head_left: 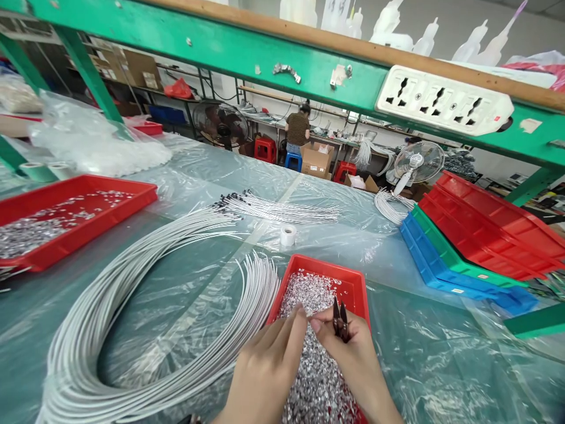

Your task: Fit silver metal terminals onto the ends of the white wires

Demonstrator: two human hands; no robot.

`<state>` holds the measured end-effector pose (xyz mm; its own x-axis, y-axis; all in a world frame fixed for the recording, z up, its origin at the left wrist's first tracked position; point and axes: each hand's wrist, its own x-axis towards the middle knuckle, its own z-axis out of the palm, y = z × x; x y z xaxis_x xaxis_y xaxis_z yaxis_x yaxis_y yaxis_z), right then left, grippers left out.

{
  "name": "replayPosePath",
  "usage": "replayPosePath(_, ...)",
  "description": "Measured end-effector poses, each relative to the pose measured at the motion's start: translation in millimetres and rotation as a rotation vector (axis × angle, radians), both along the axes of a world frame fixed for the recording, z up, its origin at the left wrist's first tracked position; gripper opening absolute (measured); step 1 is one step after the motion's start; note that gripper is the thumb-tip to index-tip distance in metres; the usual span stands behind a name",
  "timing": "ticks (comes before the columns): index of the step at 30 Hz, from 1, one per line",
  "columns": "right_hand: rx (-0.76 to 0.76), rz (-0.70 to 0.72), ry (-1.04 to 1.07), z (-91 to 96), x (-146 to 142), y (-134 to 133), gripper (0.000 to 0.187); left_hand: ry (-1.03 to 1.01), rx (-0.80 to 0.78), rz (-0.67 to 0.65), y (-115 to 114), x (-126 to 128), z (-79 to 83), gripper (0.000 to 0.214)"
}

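Note:
My left hand (269, 359) and my right hand (353, 353) meet over a red tray (353, 282) heaped with small silvery metal pieces (309, 294). The left fingers are pinched at the thumb tip of the right hand; what they pinch is too small to make out. My right hand grips dark small pliers (339, 321), jaws pointing up. A big bundle of grey-white cables (132, 277) curves across the plastic-covered table (441, 365) to the left of the tray, its ends close to the tray's left rim.
A second red tray (88, 203) of metal pieces sits at left. A small tape roll (288, 234) and more cables (282, 209) lie behind. Stacked red, green and blue trays (468, 247) fill the right. A green frame with a socket strip (441, 100) hangs overhead. A person stands far back.

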<state>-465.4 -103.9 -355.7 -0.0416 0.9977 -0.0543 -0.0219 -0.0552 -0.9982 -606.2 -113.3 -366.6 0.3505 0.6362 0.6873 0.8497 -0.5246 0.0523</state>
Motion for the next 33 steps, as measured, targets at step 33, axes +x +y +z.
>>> replayPosePath(33,-0.121,0.167,0.194,-5.6,8.7,9.9,0.028,-0.062,0.028,-0.043,0.9,3.7,-2.8,0.031)
